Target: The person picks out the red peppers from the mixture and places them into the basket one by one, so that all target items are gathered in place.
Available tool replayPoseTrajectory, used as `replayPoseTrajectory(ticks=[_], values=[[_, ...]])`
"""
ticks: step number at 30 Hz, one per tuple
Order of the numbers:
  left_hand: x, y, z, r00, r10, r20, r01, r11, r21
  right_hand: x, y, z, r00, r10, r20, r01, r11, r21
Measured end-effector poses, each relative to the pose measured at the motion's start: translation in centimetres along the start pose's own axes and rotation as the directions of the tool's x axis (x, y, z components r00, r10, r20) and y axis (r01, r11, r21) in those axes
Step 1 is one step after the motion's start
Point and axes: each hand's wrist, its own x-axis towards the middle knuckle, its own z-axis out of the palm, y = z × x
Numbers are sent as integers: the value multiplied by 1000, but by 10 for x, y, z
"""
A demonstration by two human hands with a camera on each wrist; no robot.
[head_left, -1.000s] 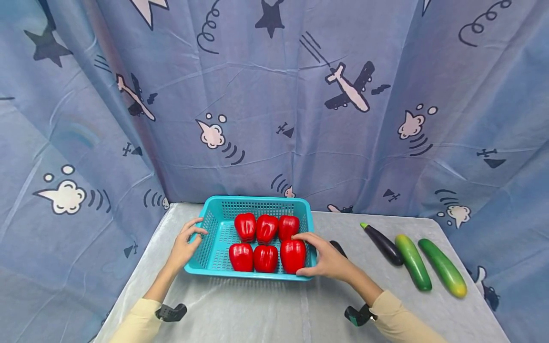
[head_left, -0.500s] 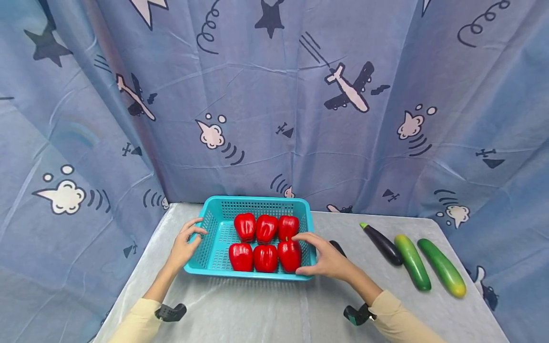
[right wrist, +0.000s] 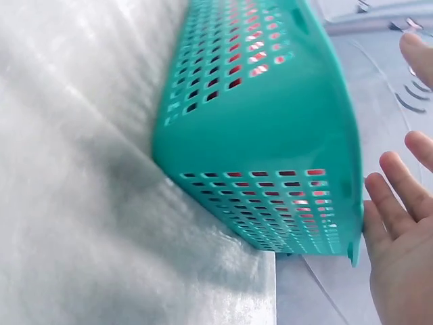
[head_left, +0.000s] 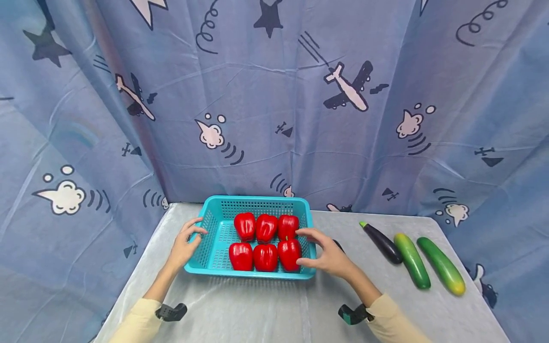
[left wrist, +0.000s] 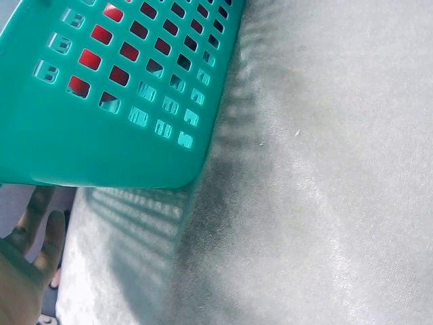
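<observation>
A turquoise plastic basket [head_left: 266,276] holds several red bell peppers. In its right front corner stands a red bell pepper [head_left: 289,255], beside another in the front row [head_left: 265,257]. My right hand [head_left: 328,255] is over the basket's right rim, fingers spread, thumb and fingertips close to that corner pepper. In the right wrist view its fingers [right wrist: 392,196] are straightened near the rim. At the left rim is my left hand [head_left: 183,245], its fingertips reaching over the edge, loosely bent. The left wrist view shows only part of it, by the basket's wall [left wrist: 115,135].
To the right on the grey-white covered table [head_left: 257,309] lie an eggplant [head_left: 383,244] and two green cucumber-like vegetables, one nearer [head_left: 412,261] and one farther right [head_left: 441,266]. A blue patterned curtain [head_left: 257,95] hangs behind. The basket's left part shows bare perforated floor.
The right-hand front pepper has shifted left against its neighbour and settled lower. My right hand has let go of it and drawn back a little to the right. My left hand has stayed put.
</observation>
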Motion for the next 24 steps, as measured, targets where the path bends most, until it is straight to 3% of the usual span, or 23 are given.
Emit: replayPoseTrajectory(ticks=[8, 14, 21, 24], values=[[3, 1, 4, 1000, 7, -14, -7, 1000, -8, -13, 3, -9, 991, -40, -131, 54, 993, 104], [0, -1, 1, 996, 79, -32, -77, 996, 40, -28, 7, -12, 978, -4, -208, 39, 986, 165], [0, -46, 1, 990, 107, -89, -95, 986, 137, -47, 15, -26, 970, 13, -243, 37, 979, 200], [0, -42, -2, 987, 86, -137, -62, 984, 169, -56, 20, -37, 967, 22, -254, 25, 984, 178]])
